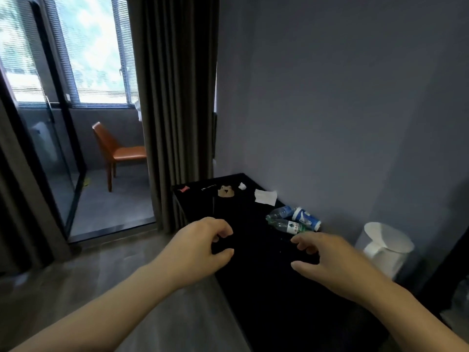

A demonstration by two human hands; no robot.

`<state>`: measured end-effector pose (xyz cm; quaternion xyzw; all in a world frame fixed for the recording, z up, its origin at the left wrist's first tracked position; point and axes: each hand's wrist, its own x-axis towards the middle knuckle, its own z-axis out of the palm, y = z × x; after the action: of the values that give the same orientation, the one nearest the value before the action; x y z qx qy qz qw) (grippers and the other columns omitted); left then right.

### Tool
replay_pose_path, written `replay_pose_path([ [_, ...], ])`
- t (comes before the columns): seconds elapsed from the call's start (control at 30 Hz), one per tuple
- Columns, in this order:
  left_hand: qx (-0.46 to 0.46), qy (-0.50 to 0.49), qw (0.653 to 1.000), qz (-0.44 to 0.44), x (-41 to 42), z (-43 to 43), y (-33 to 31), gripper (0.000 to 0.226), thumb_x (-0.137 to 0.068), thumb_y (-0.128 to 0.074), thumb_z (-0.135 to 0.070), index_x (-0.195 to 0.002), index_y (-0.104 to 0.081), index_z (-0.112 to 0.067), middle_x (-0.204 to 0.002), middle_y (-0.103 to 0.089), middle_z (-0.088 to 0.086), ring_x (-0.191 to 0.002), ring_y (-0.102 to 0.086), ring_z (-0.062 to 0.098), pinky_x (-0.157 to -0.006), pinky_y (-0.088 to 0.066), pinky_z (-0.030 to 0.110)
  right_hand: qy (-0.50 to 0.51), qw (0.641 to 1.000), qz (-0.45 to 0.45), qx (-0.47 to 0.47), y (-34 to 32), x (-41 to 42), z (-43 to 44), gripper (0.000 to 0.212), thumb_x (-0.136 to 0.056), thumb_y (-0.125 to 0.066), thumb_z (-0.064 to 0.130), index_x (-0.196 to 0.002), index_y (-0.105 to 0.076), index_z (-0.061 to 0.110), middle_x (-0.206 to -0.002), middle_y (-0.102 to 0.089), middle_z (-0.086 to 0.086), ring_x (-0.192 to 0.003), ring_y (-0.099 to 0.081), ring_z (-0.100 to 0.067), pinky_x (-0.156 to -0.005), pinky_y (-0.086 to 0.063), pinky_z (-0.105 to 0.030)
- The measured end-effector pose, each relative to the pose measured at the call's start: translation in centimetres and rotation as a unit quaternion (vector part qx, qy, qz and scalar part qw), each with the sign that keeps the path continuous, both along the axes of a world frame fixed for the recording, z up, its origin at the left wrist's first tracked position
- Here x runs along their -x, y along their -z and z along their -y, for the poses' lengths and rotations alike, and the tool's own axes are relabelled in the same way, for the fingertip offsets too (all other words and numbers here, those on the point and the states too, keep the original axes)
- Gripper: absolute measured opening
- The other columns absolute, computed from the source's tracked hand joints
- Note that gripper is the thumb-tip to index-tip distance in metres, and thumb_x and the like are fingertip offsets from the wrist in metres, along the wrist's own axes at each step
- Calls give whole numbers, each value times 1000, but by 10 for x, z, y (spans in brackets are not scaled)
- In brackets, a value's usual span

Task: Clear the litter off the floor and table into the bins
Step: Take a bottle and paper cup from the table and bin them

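A black table (pixel 266 288) runs along the grey wall. Litter lies on it: two clear plastic bottles (pixel 284 221), a blue and white can (pixel 305 218), a white tissue (pixel 265 196), a small crumpled paper (pixel 242 186), a brown bear-shaped piece (pixel 225 191) and a red wrapper (pixel 183 189). My left hand (pixel 200 247) hovers over the table's left edge, fingers curled, holding nothing. Over the table, just short of the bottles, my right hand (pixel 327 260) is held with fingers apart and nothing in it. A white bin (pixel 385 247) stands to the right of the table.
A grey curtain (pixel 175 110) hangs left of the table. Behind a glass sliding door (pixel 58 148) an orange chair (pixel 114 151) stands on a balcony. A dark object (pixel 451 270) sits at the right edge, beside the bin. The floor (pixel 152 313) is grey wood.
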<state>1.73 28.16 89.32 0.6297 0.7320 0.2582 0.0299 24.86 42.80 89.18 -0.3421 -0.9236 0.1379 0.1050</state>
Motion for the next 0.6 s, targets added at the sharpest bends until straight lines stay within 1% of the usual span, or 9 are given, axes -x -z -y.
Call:
replay_pose_path([
  [0.1, 1, 13, 1000, -4, 30, -40, 3, 33, -85, -64, -38, -116, -58, -30, -109, -55, -16, -95, -54, -1, -85, -47, 17, 10, 1000, -7, 17, 13, 29, -40, 47, -82, -64, 50, -126, -52, 41, -109, -56, 23, -99, -53, 7, -80, -43, -11],
  [0.27, 19, 38, 999, -11, 77, -107, 0, 33, -85, -64, -36, -117, -58, -28, -110, -56, -15, -96, -55, -1, -84, -46, 13, 25, 998, -24, 51, 28, 70, -111, 47, -81, -65, 50, -125, -52, 41, -107, -56, 24, -95, -52, 11, -74, -43, -10],
  [0.4, 21, 54, 998, -2, 107, -159, 6, 32, -84, -65, -35, -115, -60, -27, -109, -57, -14, -95, -56, -1, -87, -49, 20, 52, 996, -27, 70, 38, 95, -154, 47, -79, -66, 50, -124, -54, 39, -111, -59, 22, -98, -55, 6, -85, -49, -17],
  [0.43, 26, 62, 998, 5, 113, -171, 10, 32, -84, -65, -35, -115, -61, -27, -109, -58, -14, -95, -56, -1, -87, -49, 20, 59, 995, -24, 74, 42, 99, -161, 48, -79, -66, 50, -124, -54, 39, -109, -58, 22, -97, -55, 6, -85, -49, -17],
  [0.53, 48, 99, 994, 20, 130, -205, 24, 32, -84, -66, -35, -115, -61, -27, -109, -58, -14, -96, -56, -2, -87, -49, 20, 81, 994, -11, 71, 51, 109, -182, 48, -78, -66, 50, -123, -54, 40, -99, -54, 26, -92, -53, 10, -76, -44, -12],
  [0.6, 59, 124, 990, 25, 143, -229, 33, 33, -85, -66, -36, -116, -60, -27, -109, -57, -15, -96, -56, -3, -87, -48, 17, 101, 993, -2, 67, 56, 117, -196, 43, -79, -67, 47, -120, -56, 38, -97, -53, 26, -90, -52, 9, -75, -43, -11],
])
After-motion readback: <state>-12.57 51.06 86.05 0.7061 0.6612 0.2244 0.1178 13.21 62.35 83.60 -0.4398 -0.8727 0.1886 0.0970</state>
